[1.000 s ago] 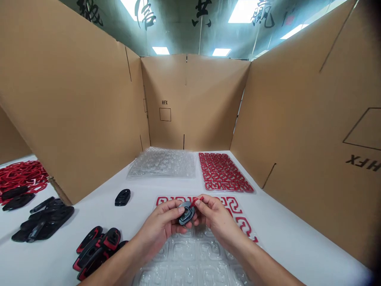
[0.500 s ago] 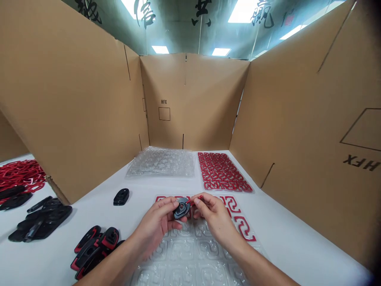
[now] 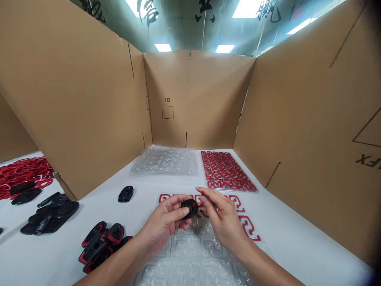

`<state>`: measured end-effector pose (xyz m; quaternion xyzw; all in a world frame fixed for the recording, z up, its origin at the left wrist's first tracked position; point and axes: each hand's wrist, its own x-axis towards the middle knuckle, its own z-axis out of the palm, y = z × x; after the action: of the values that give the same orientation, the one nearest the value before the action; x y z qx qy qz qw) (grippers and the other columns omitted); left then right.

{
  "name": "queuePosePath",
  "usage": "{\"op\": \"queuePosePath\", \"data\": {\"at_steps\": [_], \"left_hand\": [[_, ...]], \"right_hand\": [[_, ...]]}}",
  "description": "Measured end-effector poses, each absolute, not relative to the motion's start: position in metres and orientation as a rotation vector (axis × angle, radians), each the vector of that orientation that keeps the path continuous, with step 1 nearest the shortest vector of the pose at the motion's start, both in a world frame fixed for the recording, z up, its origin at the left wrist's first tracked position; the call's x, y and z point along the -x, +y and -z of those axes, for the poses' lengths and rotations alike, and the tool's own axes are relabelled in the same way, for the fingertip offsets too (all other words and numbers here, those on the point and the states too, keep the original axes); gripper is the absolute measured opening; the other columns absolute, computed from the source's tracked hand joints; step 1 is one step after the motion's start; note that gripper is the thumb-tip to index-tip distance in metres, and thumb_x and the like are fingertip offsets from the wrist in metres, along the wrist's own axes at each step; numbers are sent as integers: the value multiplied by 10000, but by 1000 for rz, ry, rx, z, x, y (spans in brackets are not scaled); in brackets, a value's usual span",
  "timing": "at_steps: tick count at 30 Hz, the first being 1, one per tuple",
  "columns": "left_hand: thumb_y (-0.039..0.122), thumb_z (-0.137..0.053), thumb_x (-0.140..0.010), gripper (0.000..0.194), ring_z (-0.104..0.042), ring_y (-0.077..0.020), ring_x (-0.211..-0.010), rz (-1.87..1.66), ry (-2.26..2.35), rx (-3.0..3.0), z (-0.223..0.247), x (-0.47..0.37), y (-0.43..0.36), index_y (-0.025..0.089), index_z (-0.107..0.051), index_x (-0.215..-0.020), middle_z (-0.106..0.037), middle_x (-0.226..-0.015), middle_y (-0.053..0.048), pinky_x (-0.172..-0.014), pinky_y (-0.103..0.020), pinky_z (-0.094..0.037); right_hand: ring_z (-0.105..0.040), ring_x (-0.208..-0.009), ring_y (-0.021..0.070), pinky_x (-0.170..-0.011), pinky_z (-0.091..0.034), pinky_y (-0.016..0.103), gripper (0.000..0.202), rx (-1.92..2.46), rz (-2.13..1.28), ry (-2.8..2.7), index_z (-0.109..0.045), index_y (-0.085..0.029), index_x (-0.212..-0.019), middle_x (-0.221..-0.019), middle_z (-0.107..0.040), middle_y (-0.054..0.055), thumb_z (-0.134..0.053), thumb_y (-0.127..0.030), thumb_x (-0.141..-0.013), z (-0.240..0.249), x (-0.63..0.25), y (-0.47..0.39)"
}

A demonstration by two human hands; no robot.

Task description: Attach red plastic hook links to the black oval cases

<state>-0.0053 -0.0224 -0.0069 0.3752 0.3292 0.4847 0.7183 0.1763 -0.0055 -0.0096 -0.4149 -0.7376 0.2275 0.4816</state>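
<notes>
My left hand [image 3: 172, 216] is closed on a small black oval part [image 3: 189, 209], with a bit of red showing on its face. Close to its right side, my right hand [image 3: 222, 210] pinches a thin red piece [image 3: 203, 193] between thumb and index finger. Both hands are above a clear moulded tray [image 3: 186, 248], whose far row and right edge hold red curved pieces [image 3: 249, 228]. Whether the red piece touches the black part is hard to tell.
Cardboard walls [image 3: 205, 99] surround the white table. A stack of clear trays [image 3: 165, 161] and a filled red tray [image 3: 228, 171] lie behind. At left are a single black part [image 3: 126, 194], black-and-red parts [image 3: 102, 244], black parts [image 3: 50, 214] and red strips [image 3: 24, 174].
The black part has turned in my left hand, from a grey recessed side to a black face with red on it. My right hand has shifted slightly right, and the camera view has moved slightly.
</notes>
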Motion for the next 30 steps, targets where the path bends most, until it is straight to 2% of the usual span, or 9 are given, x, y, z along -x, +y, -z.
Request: {"op": "queuePosePath", "data": {"at_steps": [2,5,9,13,20,26,28,30], "left_hand": [[229,-816,-666,399,-606,-102,-660,-1075,723,-856,7,5,-24,170,-679,-1036,-674,-903,-40,-591,-213,-457],[214,-824,-636,457,-592,-121,-738,-1123,757,-934,7,4,-23,185,-664,-1063,-677,-949,-49,-617,-220,-447],[248,-824,-618,454,-590,-167,-815,-1210,844,-1093,7,2,-21,192,-634,-1027,-683,-973,-57,-623,-240,-452],[245,-815,-624,433,-584,-158,-750,-1237,865,-1142,8,1,-20,194,-591,-991,-670,-925,-45,-588,-240,-458],[250,-820,-617,434,-626,-182,-775,-1224,793,-1152,13,-1,-19,226,-507,-917,-663,-908,-23,-519,-215,-430],[236,-747,-725,387,-633,-180,-844,-1253,921,-1298,17,3,-19,212,-549,-1057,-688,-995,-56,-639,-234,-450],[244,-733,-737,386,-626,-184,-866,-1258,958,-1313,17,4,-20,206,-568,-1085,-685,-1029,-66,-651,-238,-455],[247,-726,-739,369,-617,-174,-830,-1289,967,-1291,15,4,-20,209,-575,-1073,-680,-989,-49,-629,-235,-457]], "right_hand": [[-639,-695,156,-644,-505,256,219,1011,-487,-1825,-656,-217,-1068,-865,-683,45,-483,-285,-952,7,-176,-7],[-652,-649,154,-632,-512,250,164,1022,-581,-1804,-626,-204,-960,-765,-673,22,-485,-289,-950,6,-174,-7],[-661,-675,167,-634,-517,257,153,1016,-692,-1803,-617,-212,-942,-777,-684,24,-485,-288,-948,6,-172,-7],[-636,-711,182,-670,-491,286,174,1028,-508,-1882,-642,-225,-990,-828,-672,41,-475,-252,-948,5,-173,-8],[-645,-754,176,-699,-485,280,276,972,-498,-1926,-652,-248,-1045,-889,-685,36,-421,-148,-933,8,-173,-9],[-649,-861,199,-775,-491,311,337,1020,-470,-1892,-612,-242,-1180,-973,-697,54,-498,-146,-879,9,-171,-10],[-653,-858,202,-777,-495,318,289,1060,-514,-1826,-614,-226,-1129,-964,-701,56,-527,-160,-860,8,-171,-9],[-650,-808,198,-740,-494,314,179,1080,-509,-1823,-638,-216,-994,-893,-694,49,-531,-168,-858,6,-172,-8]]}}
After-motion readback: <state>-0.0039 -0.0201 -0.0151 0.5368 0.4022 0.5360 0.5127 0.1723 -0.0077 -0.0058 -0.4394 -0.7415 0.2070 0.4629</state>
